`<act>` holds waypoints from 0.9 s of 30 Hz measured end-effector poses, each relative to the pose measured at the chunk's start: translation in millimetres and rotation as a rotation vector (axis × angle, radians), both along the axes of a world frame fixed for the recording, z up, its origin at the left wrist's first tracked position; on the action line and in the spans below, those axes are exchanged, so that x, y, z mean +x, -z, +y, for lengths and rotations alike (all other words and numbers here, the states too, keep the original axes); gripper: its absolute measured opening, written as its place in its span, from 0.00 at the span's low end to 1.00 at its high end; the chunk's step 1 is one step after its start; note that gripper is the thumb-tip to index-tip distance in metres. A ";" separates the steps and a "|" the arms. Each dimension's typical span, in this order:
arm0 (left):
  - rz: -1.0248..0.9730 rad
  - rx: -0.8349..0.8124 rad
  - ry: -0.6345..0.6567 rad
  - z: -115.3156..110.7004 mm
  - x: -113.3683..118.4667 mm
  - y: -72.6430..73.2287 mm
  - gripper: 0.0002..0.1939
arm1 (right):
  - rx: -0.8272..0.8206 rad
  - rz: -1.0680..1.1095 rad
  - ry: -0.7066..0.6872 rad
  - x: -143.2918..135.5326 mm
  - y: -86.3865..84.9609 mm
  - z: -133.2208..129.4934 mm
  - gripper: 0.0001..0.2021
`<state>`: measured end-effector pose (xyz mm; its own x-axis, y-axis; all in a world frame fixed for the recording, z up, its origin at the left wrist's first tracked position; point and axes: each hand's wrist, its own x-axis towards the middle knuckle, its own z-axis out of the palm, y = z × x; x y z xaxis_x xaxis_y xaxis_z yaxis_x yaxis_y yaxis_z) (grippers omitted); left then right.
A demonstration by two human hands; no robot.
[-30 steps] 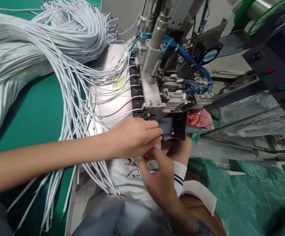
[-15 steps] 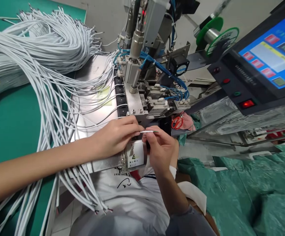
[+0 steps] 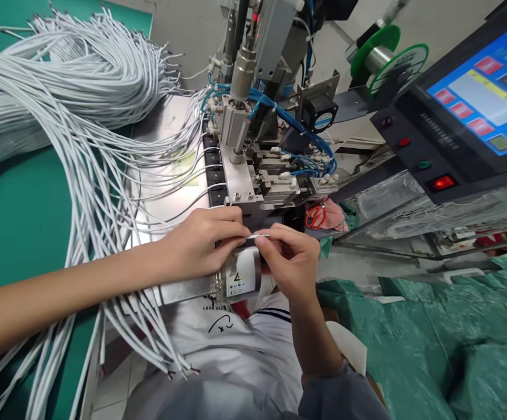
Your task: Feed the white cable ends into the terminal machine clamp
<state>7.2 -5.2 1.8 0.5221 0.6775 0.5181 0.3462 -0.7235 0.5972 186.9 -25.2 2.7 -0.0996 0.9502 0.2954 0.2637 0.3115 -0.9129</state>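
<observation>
Between my hands runs a thin white cable (image 3: 252, 236), close in front of the machine (image 3: 238, 175). My left hand (image 3: 203, 242) pinches it between thumb and fingertips, just below the machine's front edge. From the other side, the fingers of my right hand (image 3: 294, 256) close on the cable near its end, and they hide most of the tip. Under my hands sits a white warning label (image 3: 241, 273) on the front of the machine. Several white cables lead from a bundle (image 3: 82, 192) on the left into a row of black blocks (image 3: 215, 169).
A control panel (image 3: 454, 125) with a lit blue screen hangs at the right. Behind it is a green-flanged spool (image 3: 378, 58). Red-handled scissors (image 3: 315, 216) lie on a pink cloth (image 3: 334, 217). Green plastic sheeting (image 3: 432, 326) covers the lower right; a green mat (image 3: 21, 233) lies left.
My right hand's fingers have moved over the cable end, covering the coloured wires that showed before. The right wrist has shifted slightly right. My left hand keeps its grip almost in place.
</observation>
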 end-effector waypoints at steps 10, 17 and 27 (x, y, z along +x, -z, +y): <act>0.092 0.200 -0.061 0.5 -0.3 2.3 0.08 | 0.138 -0.054 0.149 -13.7 9.7 -1.2 0.08; 0.471 0.491 -0.035 4.3 -7.6 1.7 0.12 | 0.101 -0.248 -0.032 -0.8 7.3 8.8 0.14; 0.532 0.011 -0.029 6.0 -3.8 19.2 0.12 | -0.162 0.001 -0.008 -2.0 45.7 17.7 0.12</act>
